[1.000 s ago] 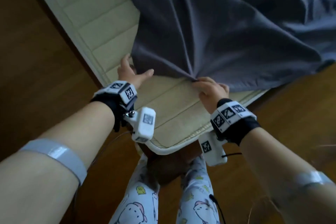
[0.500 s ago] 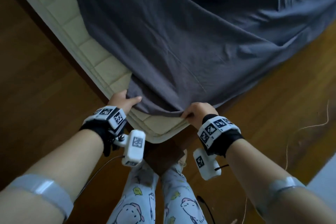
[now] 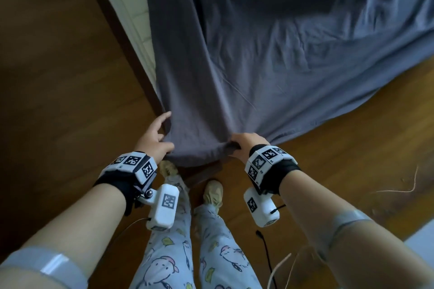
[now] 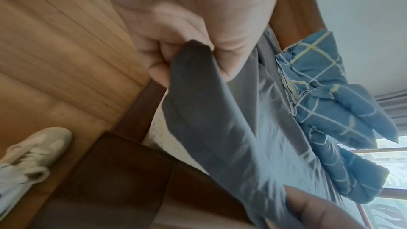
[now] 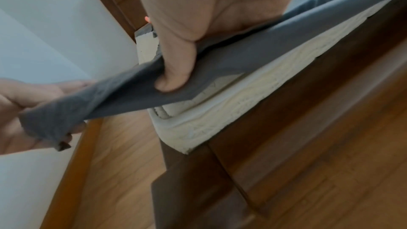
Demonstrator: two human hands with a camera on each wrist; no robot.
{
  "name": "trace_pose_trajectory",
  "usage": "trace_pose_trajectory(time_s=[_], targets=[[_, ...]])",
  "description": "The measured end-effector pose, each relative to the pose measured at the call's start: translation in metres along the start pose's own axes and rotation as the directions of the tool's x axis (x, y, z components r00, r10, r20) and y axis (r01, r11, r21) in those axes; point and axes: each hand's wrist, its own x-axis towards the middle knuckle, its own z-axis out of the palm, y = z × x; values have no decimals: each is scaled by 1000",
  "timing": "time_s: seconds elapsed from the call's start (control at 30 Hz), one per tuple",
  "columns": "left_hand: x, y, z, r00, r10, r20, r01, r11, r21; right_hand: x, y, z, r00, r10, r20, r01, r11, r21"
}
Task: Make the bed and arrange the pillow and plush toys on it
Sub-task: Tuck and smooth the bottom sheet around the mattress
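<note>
A grey sheet lies spread over the cream mattress and covers its near corner. My left hand grips the sheet's corner edge at the left; in the left wrist view its fingers curl round the grey cloth. My right hand pinches the same hem a little to the right, the thumb pressing on the sheet above the mattress corner. A crumpled blue checked quilt lies further up the bed. No pillow or plush toys show.
The dark wooden bed frame has its corner post right in front of my feet. Wooden floor surrounds the bed. A white wall stands at the left. Thin cords lie on the floor at the right.
Both hands have pulled the grey sheet down toward me, so that it now covers the mattress corner that was bare before. The view has dropped toward the bed's corner.
</note>
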Motion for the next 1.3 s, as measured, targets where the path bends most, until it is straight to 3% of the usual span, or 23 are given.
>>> trace_pose_trajectory(time_s=[0.1,0.23,0.5,0.7,0.87,0.97,1.07,1.3], targets=[[-17,-19,12,996,69,55,-68,997,-25,-15,5,20,999,-13,-35,13,1000,0],[-34,-38,26,993,76,91,-77,997,13,-24,5,43,998,-52,-30,51,998,-24],[-58,-70,38,996,-39,80,31,995,90,-29,6,76,999,-22,31,22,999,-22],[-67,-83,54,979,-142,147,110,973,205,-34,19,94,996,41,85,-35,997,-67],[-66,-89,62,966,-199,165,156,958,242,-29,28,106,970,102,222,-75,989,-130],[-64,-83,48,968,-199,153,164,963,213,-27,15,107,964,131,230,-122,991,-55],[-67,-63,19,974,-178,142,145,965,219,-33,-17,85,985,106,137,-111,993,26],[-82,20,-102,997,-47,68,17,921,390,-56,-146,-27,985,-127,-117,130,991,22]])
